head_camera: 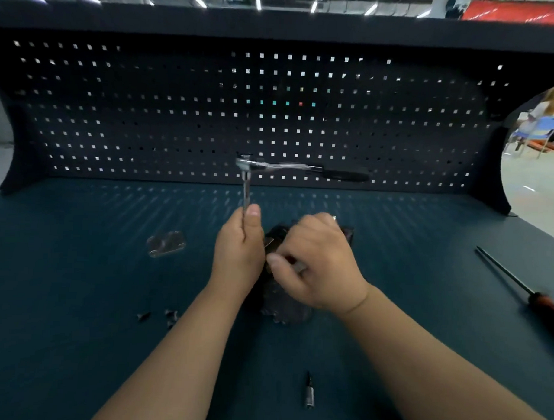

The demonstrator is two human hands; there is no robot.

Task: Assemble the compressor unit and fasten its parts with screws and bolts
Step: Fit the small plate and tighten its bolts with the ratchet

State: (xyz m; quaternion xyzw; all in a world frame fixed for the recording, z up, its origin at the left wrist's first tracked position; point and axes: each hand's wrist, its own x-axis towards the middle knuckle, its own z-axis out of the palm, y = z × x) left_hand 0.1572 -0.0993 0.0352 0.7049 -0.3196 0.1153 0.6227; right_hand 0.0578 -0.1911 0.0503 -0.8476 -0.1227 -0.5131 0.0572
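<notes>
Head view: at the middle of the table (78, 297), the left hand (238, 249) grips the upright shaft of one ratchet (271, 167). The right hand (314, 261), fingers curled, holds the dark compressor (284, 310). One plate (166, 243) lies left, one screwdriver (518, 282) right, one socket (309, 394) near.

Bench (78, 297) with screwdriver (518, 282), screws (168, 317), plate (166, 244)

Dim, bluish light; bright specks through the pegboard (272, 115); soft motion blur; fisheye-curved edges.
</notes>
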